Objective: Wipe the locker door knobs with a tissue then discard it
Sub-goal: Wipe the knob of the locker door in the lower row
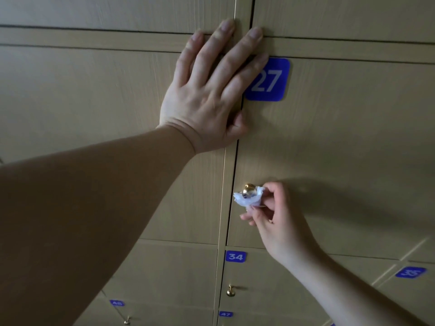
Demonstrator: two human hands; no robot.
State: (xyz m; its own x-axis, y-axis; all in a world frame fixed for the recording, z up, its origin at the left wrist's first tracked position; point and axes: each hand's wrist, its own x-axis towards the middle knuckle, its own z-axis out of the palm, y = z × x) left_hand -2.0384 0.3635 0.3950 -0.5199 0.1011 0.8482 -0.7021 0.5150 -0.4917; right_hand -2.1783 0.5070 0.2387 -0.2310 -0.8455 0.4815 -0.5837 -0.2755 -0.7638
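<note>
A gold knob [248,188] sticks out near the left edge of the beige locker door [341,149] marked 27. A crumpled white tissue [248,200] is wrapped round the knob's lower half. My right hand [270,215] pinches that tissue against the knob from the right. My left hand [209,90] lies flat with spread fingers on the locker fronts above, across the gap between two doors and partly over the blue 27 label [270,81].
Below is locker 34 [235,256] with its own gold knob [231,291]. Another knob [127,321] shows at the lower left under label 46. Lockers 35 [410,272] and 47 [226,314] are nearby. My left forearm fills the lower left.
</note>
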